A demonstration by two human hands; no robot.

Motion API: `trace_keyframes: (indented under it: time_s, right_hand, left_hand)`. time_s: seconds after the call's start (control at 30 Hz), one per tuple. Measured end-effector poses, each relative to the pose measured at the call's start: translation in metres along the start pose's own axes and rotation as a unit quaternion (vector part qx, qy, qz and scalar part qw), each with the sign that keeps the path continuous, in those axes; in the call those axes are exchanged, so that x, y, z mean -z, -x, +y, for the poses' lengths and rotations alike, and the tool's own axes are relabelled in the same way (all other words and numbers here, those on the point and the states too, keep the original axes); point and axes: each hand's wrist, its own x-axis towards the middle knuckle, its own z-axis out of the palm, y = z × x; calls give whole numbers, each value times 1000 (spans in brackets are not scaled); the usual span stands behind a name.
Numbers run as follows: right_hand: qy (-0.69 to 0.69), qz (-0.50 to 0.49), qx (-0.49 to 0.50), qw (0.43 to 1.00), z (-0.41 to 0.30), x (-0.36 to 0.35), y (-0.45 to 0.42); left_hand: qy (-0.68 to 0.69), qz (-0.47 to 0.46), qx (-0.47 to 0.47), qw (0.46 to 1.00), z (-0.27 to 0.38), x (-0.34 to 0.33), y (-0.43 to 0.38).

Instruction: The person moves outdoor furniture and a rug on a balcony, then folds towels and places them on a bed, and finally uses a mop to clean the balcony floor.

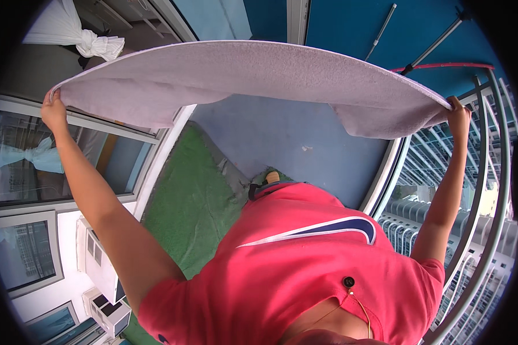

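A pale mauve towel-like cloth (250, 73) is stretched wide in front of me, held up by its two upper corners. My left hand (54, 110) grips the corner at the far left, beside the window frame. At the far right, my right hand (458, 115) has the other corner in its fist, close to the balcony railing. The cloth's upper edge bows upward between my hands. Its lower part hangs in loose folds, with the blue-grey floor (285, 133) visible below it. Both arms reach out nearly straight.
Curved metal railing bars (485, 172) run along the right, with tall buildings outside. A telescopic pole (434, 41) and a red hanger-like strip (444, 66) are at upper right. On the left are a sliding window (108, 159), a knotted white curtain (97, 43) and air-conditioner units (99, 258).
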Motion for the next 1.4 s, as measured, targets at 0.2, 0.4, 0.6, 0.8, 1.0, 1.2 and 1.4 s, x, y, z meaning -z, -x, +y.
trace_keyframes:
  time_s: [0.2,0.4,0.6,0.8,1.0,1.2,1.4]
  right_hand:
    - [69,30,-120,990,25,-109,126]
    - [-94,114,-409,900,-42,-99,123]
    - [-694,84,-17,715,-243,-74,-41]
    - [-652,-248,371,612,-485,35,-41]
    - [-542,-275,525,596,-555,69,-67]
    - [-672,-397,359,512,-609,29,-139]
    - [-687,-401,358,490,-675,7,-207]
  left_hand:
    - [602,210,34,770,-191,142,66]
    - [244,426,16,871,-195,240,154]
    - [668,290,46,683,-47,139,122]
    - [586,-263,-3,766,105,11,180]
    - [559,-344,134,742,124,-24,173]
    - [592,-271,225,725,96,-90,159]
    - [578,-233,109,774,78,-144,113]
